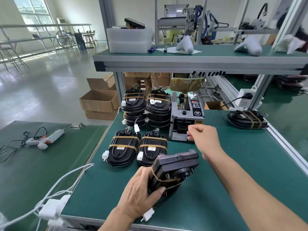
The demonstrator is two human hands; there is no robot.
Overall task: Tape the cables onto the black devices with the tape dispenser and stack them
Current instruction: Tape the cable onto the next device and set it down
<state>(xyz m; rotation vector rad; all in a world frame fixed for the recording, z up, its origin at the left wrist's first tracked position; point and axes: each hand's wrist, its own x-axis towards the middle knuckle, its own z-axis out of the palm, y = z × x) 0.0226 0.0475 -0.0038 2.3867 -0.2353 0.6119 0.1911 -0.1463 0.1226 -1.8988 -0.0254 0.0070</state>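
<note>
Holding black device [175, 170], perhaps taped

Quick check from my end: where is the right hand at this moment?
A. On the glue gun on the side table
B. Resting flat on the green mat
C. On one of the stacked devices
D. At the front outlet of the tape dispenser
D: the right hand is up at the front outlet of the tape dispenser, fingers pinched there, while the left hand grips a black device above the mat.
</note>
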